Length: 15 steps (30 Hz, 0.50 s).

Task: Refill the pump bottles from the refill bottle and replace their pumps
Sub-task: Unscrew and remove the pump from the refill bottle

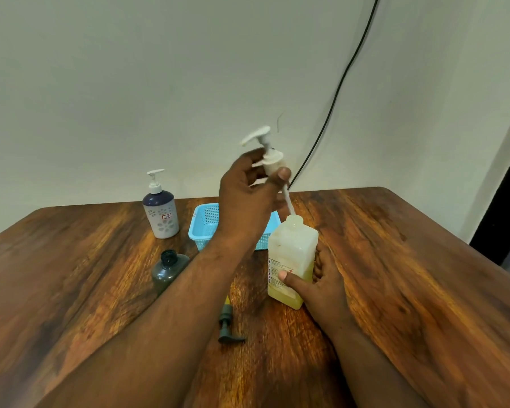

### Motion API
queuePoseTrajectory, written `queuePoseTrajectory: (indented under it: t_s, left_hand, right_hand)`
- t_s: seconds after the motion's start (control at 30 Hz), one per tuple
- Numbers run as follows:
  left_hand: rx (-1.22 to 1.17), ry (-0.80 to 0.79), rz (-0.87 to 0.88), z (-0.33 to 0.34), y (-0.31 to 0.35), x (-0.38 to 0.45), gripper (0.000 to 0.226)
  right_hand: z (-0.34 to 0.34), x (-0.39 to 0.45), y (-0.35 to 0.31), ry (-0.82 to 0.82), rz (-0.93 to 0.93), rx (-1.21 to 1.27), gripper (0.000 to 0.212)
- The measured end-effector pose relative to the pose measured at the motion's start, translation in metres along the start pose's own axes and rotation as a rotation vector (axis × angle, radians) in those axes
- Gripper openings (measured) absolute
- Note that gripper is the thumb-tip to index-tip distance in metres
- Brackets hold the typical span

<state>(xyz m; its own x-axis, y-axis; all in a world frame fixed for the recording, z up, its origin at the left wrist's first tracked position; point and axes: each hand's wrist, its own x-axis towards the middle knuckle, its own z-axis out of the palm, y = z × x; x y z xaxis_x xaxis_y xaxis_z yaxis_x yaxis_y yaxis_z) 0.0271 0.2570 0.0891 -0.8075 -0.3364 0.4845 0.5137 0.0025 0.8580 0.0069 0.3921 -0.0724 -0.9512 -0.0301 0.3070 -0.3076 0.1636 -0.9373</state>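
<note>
I steady the yellow bottle (289,266) on the worktop (395,275) with my right hand (315,281) wrapped round it. My left hand (248,201) pinches the white pump (270,154) directly above its neck, tube tip at the mouth. Next, I judge: keep the tube straight.

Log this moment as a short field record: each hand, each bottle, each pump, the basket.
left hand: holds the white pump raised, its dip tube reaching the square bottle's neck
right hand: grips the square bottle
square bottle: upright, translucent, yellow liquid in lower part, labelled
dark bottle: open, no pump, beside the left forearm
dark pump: lying on the table
floral bottle: pump fitted, upright at the back
blue basket: behind the left hand
</note>
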Motion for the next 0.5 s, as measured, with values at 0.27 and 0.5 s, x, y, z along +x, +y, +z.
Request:
queuePoseTrajectory:
  t_s: [0.27, 0.5]
  left_hand:
    - [-0.019, 0.071, 0.041, -0.013, 0.002, 0.003, 0.037]
    - [-0.194, 0.204, 0.109, -0.02, 0.011, -0.003, 0.029]
  right_hand:
    - [0.001, 0.001, 0.0, 0.003, 0.013, -0.018, 0.089]
    - [0.0, 0.001, -0.001, -0.009, 0.016, -0.005, 0.09]
